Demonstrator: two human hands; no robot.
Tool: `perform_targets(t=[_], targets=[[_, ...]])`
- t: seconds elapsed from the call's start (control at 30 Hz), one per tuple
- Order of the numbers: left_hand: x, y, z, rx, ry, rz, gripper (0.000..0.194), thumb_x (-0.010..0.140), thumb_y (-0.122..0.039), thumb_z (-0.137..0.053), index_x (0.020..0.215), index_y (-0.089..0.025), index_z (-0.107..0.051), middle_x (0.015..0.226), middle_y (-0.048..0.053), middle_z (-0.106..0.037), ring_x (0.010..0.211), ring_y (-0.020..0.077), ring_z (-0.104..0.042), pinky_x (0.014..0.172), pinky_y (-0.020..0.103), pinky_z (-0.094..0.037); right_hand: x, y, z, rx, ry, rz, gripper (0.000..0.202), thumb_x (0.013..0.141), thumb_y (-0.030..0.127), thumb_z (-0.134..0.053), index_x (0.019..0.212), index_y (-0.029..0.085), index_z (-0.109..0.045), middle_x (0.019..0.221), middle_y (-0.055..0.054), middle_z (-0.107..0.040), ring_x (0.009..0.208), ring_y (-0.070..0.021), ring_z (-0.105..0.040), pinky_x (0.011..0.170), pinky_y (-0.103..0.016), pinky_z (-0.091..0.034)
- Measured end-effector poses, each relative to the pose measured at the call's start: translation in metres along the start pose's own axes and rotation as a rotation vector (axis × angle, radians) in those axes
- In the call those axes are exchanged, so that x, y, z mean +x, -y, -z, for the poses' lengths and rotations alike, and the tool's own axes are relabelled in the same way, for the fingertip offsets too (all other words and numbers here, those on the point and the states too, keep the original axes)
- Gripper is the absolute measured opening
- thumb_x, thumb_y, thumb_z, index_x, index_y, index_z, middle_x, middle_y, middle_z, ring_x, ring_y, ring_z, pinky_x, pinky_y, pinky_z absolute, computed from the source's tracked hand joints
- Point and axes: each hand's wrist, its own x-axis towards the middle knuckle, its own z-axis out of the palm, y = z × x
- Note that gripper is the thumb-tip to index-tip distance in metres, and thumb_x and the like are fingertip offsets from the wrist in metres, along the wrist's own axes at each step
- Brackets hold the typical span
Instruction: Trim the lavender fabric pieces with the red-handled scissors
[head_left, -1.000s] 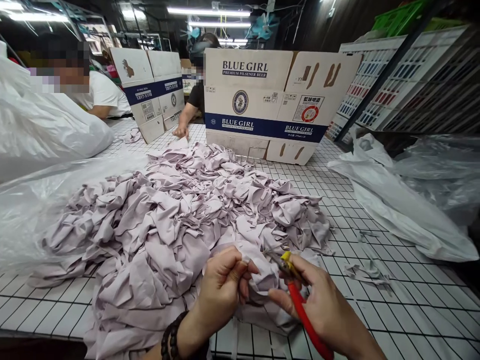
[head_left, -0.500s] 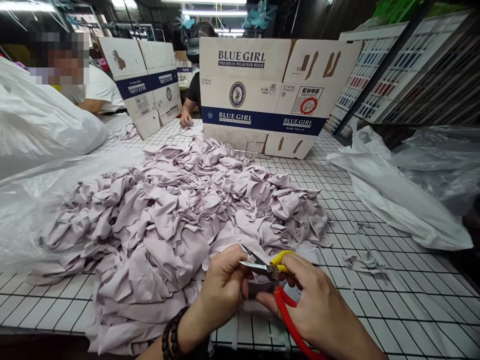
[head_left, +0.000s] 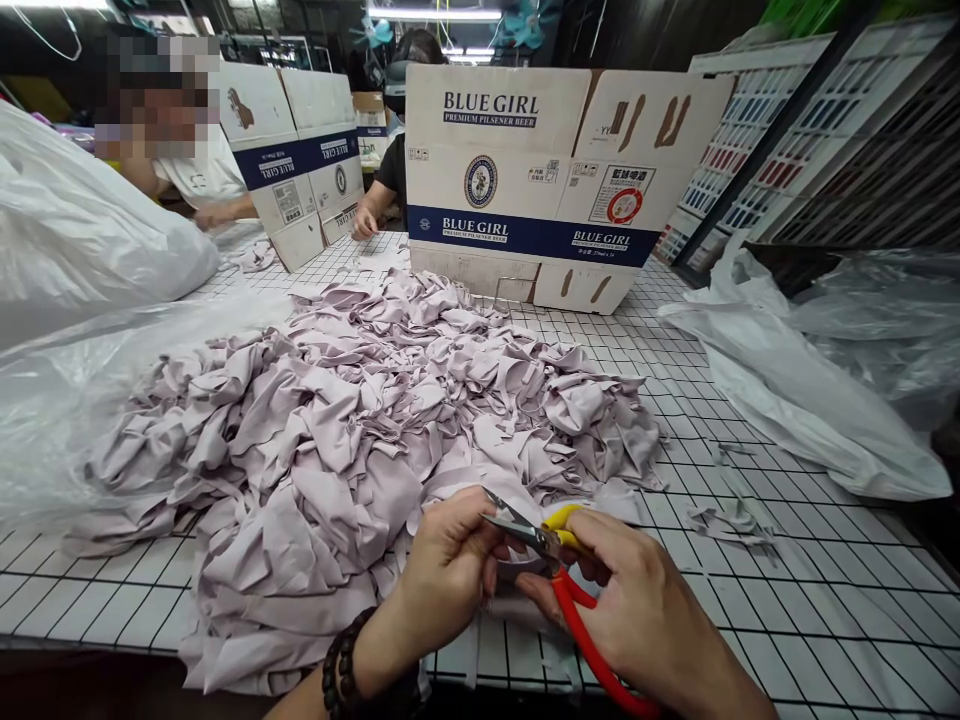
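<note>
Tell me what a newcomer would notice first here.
Probably the big heap of pale mauve fabric, spread over the middle of the grid-patterned table. Next, the red-and-yellow-handled scissors in the right hand, blades at the fingers of the left hand. Behind the heap stands a large BLUE GIRL carton.

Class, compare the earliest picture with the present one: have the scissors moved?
Yes. Judged against the big box, the scissors have moved left, and the blades now reach the left hand's fingertips.
</note>
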Motion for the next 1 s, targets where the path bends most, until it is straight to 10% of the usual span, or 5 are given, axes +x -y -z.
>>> perform_targets(t=[1.0], targets=[[-0.0029,-0.0058,-0.0014,-0.042,0.013,0.067,0.050,0.085,-0.058,-0.055,0.059,-0.015,-0.057,0.056,-0.002,-0.047,0.033,0.0035,-0.038,0.033,0.018,-0.029,0.0009,-0.0061,-0.0065,0.048,0.034,0.024,0.037,0.074,0.036,-0.068,0.061,0.023,-0.037,0.059,0.004,-0.047,0.052,-0.0117,-0.042,0.048,-0.024,-0.032]])
